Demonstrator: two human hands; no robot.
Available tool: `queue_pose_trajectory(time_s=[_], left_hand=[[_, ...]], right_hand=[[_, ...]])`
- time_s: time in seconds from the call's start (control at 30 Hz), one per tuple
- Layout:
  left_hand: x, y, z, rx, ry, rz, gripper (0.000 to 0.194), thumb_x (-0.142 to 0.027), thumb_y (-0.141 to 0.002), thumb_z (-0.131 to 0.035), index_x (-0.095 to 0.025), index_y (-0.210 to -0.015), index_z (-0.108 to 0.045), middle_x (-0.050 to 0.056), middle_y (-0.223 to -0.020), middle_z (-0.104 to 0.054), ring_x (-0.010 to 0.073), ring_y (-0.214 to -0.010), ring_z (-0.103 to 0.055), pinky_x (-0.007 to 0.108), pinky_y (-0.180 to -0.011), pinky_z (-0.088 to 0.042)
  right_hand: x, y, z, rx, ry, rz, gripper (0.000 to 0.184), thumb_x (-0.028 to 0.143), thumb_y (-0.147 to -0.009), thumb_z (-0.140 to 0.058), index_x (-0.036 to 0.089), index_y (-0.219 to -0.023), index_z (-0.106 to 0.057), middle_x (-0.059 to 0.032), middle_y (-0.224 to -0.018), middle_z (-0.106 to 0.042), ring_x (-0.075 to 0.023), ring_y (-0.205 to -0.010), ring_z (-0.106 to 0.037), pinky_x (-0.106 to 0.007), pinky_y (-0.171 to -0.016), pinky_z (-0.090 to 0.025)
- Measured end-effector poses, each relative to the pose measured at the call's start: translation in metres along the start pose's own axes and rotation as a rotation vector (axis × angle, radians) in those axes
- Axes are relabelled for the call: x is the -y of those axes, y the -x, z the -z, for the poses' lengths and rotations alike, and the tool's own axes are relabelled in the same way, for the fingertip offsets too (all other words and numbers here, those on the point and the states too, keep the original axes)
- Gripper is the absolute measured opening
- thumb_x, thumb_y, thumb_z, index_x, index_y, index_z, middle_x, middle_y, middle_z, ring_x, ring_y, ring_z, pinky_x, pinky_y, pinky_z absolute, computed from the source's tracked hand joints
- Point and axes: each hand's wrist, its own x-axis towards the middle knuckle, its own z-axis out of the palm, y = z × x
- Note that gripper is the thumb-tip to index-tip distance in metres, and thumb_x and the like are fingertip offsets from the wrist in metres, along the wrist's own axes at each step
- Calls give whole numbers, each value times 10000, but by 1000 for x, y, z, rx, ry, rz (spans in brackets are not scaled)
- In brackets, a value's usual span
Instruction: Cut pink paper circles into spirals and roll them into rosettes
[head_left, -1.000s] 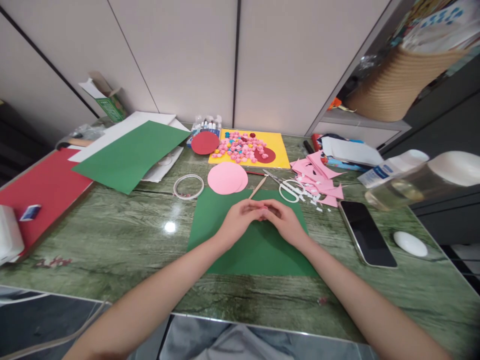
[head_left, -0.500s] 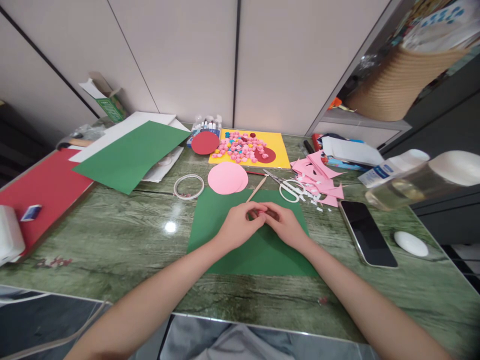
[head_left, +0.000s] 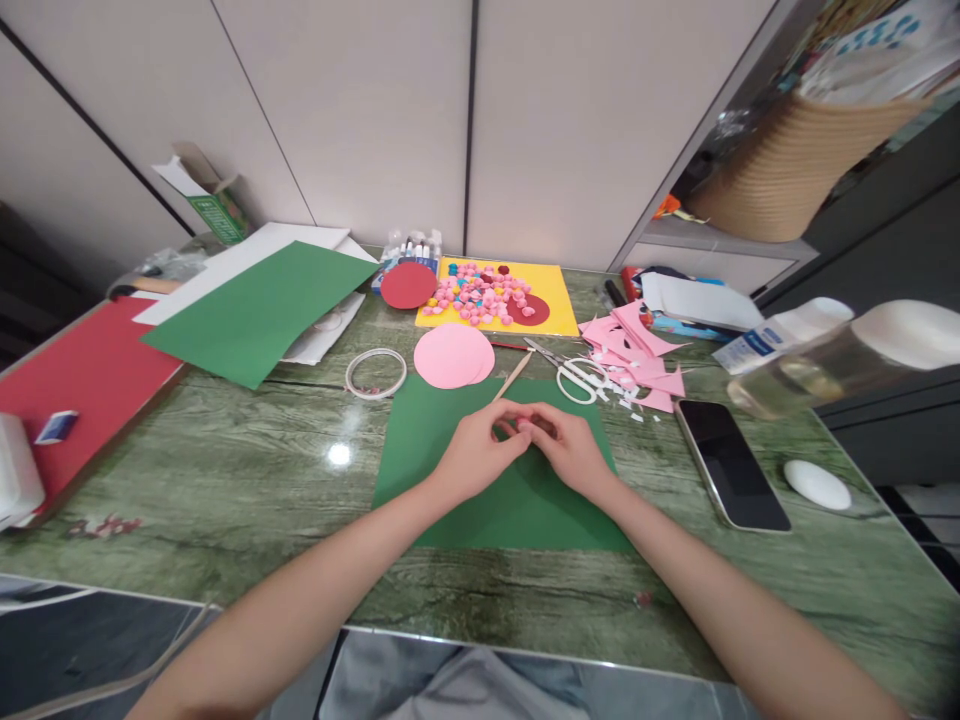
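Head view, nearest first: my two forearms run in over the edge of the green marble-patterned table (head_left: 225, 470) and meet above the green paper sheet (head_left: 510, 500), which lies flat and square to me as a work mat. My left hand (head_left: 476, 450) and right hand (head_left: 574, 450) are touching at the fingertips, fingers curled inward and pinching a small pink paper piece (head_left: 523, 424) between them; it sits just above the sheet's far half, too small for me to tell its shape. A thin wooden stick (head_left: 514, 376) lies just beyond my left hand, slanting away. Past it rest a smooth pink paper disc (head_left: 452, 355), white-handled scissors (head_left: 574, 375) and jagged pink offcuts (head_left: 637, 365), kept within reach I judge. To the right lies a glossy black phone (head_left: 731, 462). Farthest is a yellow card (head_left: 559, 300) heaped with tiny crumpled pink balls (head_left: 480, 292).
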Motion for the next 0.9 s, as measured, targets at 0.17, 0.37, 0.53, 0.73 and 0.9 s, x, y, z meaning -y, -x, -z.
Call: queue_pose_trajectory(time_s=[0.17, 0.37, 0.53, 0.73, 0.9], left_hand=[[-3, 1, 0, 3, 16, 8, 227, -249, -774, -540, -188, -985, -595, 32, -920, -652, 143, -806, -583, 237, -648, -395], [-2, 1, 1, -1, 46, 9, 221, -259, -774, -546, -185, -976, -593, 41, -919, -653, 152, -824, -592, 255, -699, -423], [-1, 0, 0, -3, 50, 12, 220, -241, -762, -565, -185, -972, -595, 47, -956, -654, 161, -871, -594, 282, -773, -449], [2, 0, -2, -7, 231, 29, 233, -252, -770, -561, -145, -976, -589, 80, -994, -646, 158, -906, -608, 309, -854, -467], [7, -1, -4, -29, 297, 72, 208, -266, -753, -582, -136, -911, -618, 87, -969, -658, 169, -888, -617, 313, -835, -483]], right_hand=[[4, 1, 1, -4, 33, 6, 185, 280, -843, -469, 187, -916, -612, -8, -733, -638, -145, -640, -564, -233, -597, -415], [-1, -1, 1, 7, 51, 24, 199, 296, -849, -458, 196, -917, -616, -16, -762, -652, -155, -663, -573, -252, -628, -429], [-4, -2, 0, 38, -27, 0, 209, 309, -840, -467, 199, -957, -601, -21, -795, -641, -159, -694, -576, -257, -635, -449], [-4, -3, 1, 33, -64, -5, 206, 288, -815, -508, 201, -980, -594, -48, -947, -638, -182, -831, -595, -286, -716, -471], [-4, -1, 0, 26, -77, 4, 204, 286, -822, -516, 209, -996, -588, -55, -996, -633, -194, -886, -602, -312, -775, -471]])
